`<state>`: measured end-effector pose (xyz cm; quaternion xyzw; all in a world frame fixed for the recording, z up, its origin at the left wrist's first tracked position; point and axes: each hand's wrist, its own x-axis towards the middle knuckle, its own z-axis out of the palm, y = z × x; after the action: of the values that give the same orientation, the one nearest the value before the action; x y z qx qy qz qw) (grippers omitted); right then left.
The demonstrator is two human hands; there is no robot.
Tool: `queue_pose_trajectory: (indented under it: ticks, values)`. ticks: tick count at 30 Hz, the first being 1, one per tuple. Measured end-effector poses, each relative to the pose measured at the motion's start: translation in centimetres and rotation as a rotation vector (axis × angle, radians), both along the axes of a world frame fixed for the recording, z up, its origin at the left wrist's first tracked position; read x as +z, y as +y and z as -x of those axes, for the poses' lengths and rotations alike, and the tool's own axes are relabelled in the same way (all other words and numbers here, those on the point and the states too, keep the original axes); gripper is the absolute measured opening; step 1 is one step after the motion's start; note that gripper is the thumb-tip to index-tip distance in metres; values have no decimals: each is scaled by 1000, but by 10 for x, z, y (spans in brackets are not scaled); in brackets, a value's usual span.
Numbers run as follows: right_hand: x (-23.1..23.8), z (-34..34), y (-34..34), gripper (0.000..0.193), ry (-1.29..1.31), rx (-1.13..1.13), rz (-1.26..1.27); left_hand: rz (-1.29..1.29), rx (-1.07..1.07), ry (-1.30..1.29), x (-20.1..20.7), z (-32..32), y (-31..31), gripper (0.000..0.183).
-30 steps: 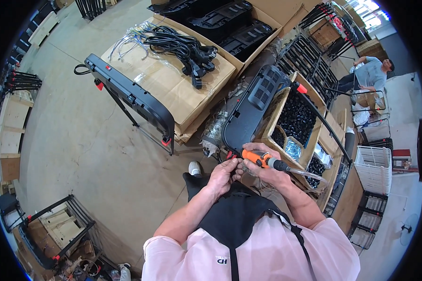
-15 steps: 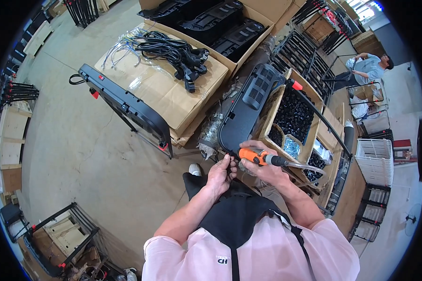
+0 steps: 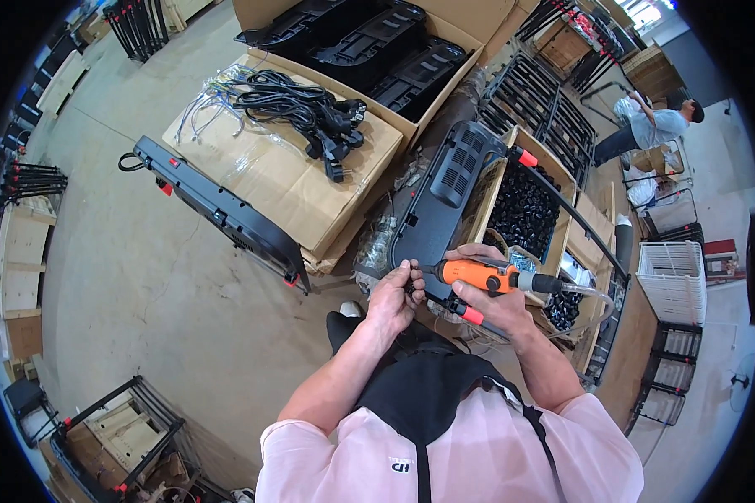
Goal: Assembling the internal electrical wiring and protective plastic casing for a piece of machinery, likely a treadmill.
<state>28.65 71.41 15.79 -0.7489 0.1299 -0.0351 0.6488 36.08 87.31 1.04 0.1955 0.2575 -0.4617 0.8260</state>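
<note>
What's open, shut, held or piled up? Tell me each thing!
Orange power driver: held in the bare right hand.
Dark grey vented plastic panel: vents showing.
Long black cables: heaped.
Brown cardboard carton beneath: closed.
Large brown cardboard box: open, holding black plastic parts.
Tan boxy tray: open, holding small black pieces.

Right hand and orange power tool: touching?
Touching: the head view shows the right hand wrapped around the orange power tool, thumb against its side.
</note>
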Motion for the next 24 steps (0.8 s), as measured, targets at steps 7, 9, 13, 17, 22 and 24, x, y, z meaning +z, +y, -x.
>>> queue_pose_trajectory:
  ticks: [7, 9, 13, 17, 22, 24]
  values:
    - [3, -12, -7, 54, 37, -26, -8, 19, -40, 40, 1, -11, -9, 24]
    - [3, -16, -7, 55, 37, -33, -31, 62, -42, 42, -3, -12, -10, 26]
    - [5, -29, -7, 55, 53, -48, -17, 115, -17, 59, -1, -16, -13, 32]
    - [-1, -48, -2, 54, 54, -90, -29, 111, 21, 117, 7, -10, -20, 33]
    - [-14, -72, -2, 54, 25, -54, 46, 97, -111, 167, 2, 10, -14, 32]
    - [-16, -78, -1, 54, 14, -25, 87, 115, -236, 107, -1, 15, -10, 31]
